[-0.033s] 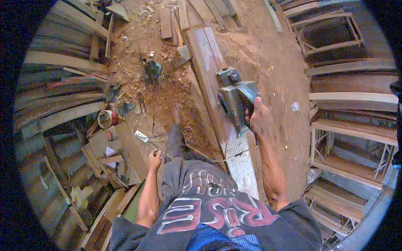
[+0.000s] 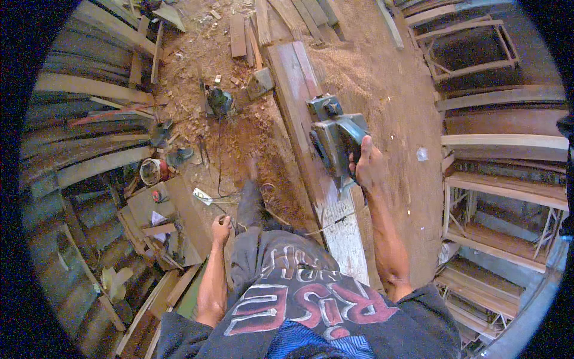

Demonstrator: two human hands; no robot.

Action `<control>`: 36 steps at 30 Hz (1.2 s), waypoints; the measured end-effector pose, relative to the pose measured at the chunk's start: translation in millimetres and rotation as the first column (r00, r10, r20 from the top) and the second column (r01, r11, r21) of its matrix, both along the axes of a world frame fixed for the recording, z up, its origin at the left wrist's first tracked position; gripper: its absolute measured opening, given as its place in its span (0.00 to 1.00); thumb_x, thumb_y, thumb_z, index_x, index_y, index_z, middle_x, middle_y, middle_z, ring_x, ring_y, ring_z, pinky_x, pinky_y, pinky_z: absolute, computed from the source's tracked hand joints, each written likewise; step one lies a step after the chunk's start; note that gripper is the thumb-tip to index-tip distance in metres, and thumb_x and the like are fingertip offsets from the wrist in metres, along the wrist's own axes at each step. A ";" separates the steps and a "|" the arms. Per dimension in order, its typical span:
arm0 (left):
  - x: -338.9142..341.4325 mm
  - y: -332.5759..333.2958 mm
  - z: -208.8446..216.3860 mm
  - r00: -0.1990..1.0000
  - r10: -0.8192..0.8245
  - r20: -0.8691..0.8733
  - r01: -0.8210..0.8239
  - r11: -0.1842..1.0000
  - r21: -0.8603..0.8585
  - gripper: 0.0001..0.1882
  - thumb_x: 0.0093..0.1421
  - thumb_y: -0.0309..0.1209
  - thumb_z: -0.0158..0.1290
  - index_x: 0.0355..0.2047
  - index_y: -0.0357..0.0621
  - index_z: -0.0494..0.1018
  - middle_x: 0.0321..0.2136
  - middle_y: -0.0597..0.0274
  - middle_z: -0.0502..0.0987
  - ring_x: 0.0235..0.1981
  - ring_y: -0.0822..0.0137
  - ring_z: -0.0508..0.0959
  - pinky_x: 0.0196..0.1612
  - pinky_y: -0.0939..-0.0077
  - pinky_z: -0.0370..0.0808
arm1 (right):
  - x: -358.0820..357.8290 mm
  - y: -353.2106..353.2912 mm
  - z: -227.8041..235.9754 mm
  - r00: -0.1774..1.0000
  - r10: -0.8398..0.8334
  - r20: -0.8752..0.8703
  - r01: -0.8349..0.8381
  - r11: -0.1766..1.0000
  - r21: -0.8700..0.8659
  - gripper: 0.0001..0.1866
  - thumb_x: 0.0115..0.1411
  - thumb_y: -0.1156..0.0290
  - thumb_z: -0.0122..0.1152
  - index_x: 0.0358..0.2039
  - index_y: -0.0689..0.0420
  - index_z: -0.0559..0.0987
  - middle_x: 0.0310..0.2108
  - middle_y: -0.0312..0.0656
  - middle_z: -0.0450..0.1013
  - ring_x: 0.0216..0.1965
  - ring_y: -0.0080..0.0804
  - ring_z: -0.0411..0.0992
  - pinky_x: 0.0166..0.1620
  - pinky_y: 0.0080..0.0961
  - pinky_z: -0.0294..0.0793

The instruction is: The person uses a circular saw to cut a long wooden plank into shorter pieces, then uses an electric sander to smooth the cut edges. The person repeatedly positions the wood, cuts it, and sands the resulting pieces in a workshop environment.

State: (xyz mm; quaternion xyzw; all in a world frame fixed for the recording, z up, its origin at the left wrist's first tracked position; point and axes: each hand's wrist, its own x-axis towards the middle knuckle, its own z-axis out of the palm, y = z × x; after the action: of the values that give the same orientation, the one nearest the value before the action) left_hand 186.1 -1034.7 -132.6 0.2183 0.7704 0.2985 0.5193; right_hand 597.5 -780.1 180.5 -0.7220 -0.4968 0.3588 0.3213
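Note:
My right hand [image 2: 368, 166] is wrapped round the rear handle of a dark green electric planer [image 2: 336, 140]. The planer rests on a long wooden plank [image 2: 293, 75], whose near part is whitish and weathered. A thin power cord [image 2: 326, 228] crosses the plank close to my body. To the left of my legs, my left hand [image 2: 221, 228] is curled closed, with cord at its fingers; the inside of the fist is hidden. A white power strip [image 2: 202, 196] lies just beyond it.
Another dark green power tool [image 2: 219, 100] sits among shavings at the upper left, beside a wood block [image 2: 260, 84]. A red and white bucket [image 2: 153, 172] and a board with offcuts [image 2: 185, 206] stand left. Wooden frames [image 2: 502, 221] line the right side.
The planer and my right hand have shifted very slightly away from me. The cord in front of my legs hangs a little differently. My left hand stays in place.

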 end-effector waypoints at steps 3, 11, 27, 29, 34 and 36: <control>0.2 1.2 5.1 1.000 0.004 -0.004 -0.004 1.000 -0.017 0.20 0.62 0.33 0.58 0.49 0.32 0.74 0.39 0.52 0.79 0.36 0.65 0.80 0.34 0.74 0.80 | -11.7 49.3 -13.0 0.992 0.079 0.094 -0.093 0.983 0.157 0.34 0.71 0.42 0.36 0.29 0.61 0.78 0.20 0.45 0.73 0.20 0.38 0.73 0.27 0.36 0.72; 8.9 -46.1 0.4 0.992 0.114 0.048 -0.108 0.988 -0.113 0.22 0.62 0.33 0.58 0.50 0.29 0.72 0.43 0.46 0.77 0.36 0.62 0.80 0.34 0.73 0.82 | -75.3 240.1 6.4 0.973 0.125 0.194 -0.186 0.922 0.338 0.41 0.68 0.36 0.36 0.22 0.62 0.77 0.12 0.41 0.69 0.14 0.30 0.71 0.21 0.31 0.69; 12.6 -36.0 -8.5 0.993 0.051 -0.108 -0.065 0.990 -0.127 0.22 0.60 0.38 0.59 0.48 0.33 0.75 0.34 0.51 0.81 0.28 0.65 0.81 0.32 0.71 0.79 | 3.9 -9.0 1.2 0.991 -0.029 -0.134 0.044 0.993 0.107 0.31 0.72 0.47 0.41 0.25 0.61 0.76 0.14 0.36 0.69 0.14 0.27 0.68 0.18 0.26 0.67; 15.5 -31.4 -6.3 0.994 0.010 -0.105 -0.025 0.990 -0.136 0.22 0.60 0.38 0.59 0.48 0.34 0.75 0.34 0.51 0.81 0.29 0.64 0.82 0.32 0.71 0.78 | 5.2 -10.0 2.6 0.995 0.018 -0.101 0.001 0.983 0.182 0.32 0.72 0.46 0.39 0.23 0.60 0.75 0.13 0.35 0.68 0.13 0.28 0.68 0.18 0.28 0.67; 15.6 -22.2 -2.5 0.995 0.062 -0.075 -0.068 0.995 -0.078 0.20 0.61 0.36 0.58 0.48 0.34 0.75 0.34 0.51 0.80 0.30 0.65 0.81 0.32 0.72 0.78 | -1.6 95.4 -16.0 0.987 0.091 0.135 -0.123 0.960 0.251 0.31 0.72 0.48 0.38 0.25 0.61 0.76 0.15 0.48 0.70 0.18 0.43 0.71 0.25 0.42 0.70; 12.3 -19.6 -2.5 0.993 0.115 -0.041 -0.116 0.993 -0.021 0.19 0.62 0.36 0.58 0.48 0.35 0.75 0.35 0.51 0.80 0.31 0.66 0.80 0.32 0.72 0.78 | -18.7 152.1 -16.3 0.904 0.101 0.416 -0.294 0.852 0.432 0.33 0.71 0.45 0.39 0.22 0.61 0.75 0.13 0.45 0.68 0.15 0.37 0.69 0.22 0.38 0.67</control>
State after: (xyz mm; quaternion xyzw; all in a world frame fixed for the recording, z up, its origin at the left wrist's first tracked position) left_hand 198.4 -1054.3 -135.1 0.1732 0.7955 0.3144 0.4882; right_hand 578.8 -628.0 164.2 -0.6174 -0.6958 0.1080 0.3506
